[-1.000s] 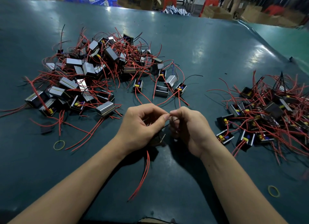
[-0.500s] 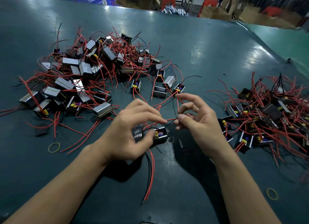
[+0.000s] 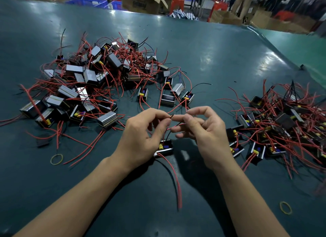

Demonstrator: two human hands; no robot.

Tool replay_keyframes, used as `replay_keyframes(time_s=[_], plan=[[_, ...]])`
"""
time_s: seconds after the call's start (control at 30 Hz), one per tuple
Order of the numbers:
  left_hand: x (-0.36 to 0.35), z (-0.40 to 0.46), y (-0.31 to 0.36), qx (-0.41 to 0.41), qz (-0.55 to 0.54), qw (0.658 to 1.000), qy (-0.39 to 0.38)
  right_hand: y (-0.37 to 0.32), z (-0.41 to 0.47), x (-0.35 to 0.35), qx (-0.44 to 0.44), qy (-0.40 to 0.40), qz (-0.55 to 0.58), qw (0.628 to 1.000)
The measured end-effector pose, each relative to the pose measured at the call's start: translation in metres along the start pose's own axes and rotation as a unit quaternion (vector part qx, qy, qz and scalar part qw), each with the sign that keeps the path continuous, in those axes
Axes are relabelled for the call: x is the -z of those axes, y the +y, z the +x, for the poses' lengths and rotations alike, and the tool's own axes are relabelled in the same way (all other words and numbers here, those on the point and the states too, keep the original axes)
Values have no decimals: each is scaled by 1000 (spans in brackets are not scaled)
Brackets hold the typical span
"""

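Pinching a black wire (image 3: 172,115) — left hand (image 3: 141,141), right hand (image 3: 208,137), carton (image 3: 141,2) print (unreadable)

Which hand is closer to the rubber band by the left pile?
Left. The left hand is right of the rubber band and a bit farther up the table, pinching a wire; the right hand pinches it too, beyond the left hand, farther away.
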State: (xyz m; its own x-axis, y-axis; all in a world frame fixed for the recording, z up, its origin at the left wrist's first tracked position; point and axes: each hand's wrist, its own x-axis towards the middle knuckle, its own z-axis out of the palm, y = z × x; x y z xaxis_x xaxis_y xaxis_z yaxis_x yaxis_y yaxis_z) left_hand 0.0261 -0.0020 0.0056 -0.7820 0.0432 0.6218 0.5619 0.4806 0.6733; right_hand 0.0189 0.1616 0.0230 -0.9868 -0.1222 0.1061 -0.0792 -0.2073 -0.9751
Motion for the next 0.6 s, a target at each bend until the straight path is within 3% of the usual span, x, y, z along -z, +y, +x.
replay_keyframes(time_s=[0.3,0.4,0.6], plan=[[-8,1,4,79,-52,995,1,6,1,-11,-54,7,125,991],[-9,1,2,97,-55,994,3,8,3,-10,-50,20,127,990],[-3,1,0,55,5,998,5,5,2,-3,-37,11,65,997]])
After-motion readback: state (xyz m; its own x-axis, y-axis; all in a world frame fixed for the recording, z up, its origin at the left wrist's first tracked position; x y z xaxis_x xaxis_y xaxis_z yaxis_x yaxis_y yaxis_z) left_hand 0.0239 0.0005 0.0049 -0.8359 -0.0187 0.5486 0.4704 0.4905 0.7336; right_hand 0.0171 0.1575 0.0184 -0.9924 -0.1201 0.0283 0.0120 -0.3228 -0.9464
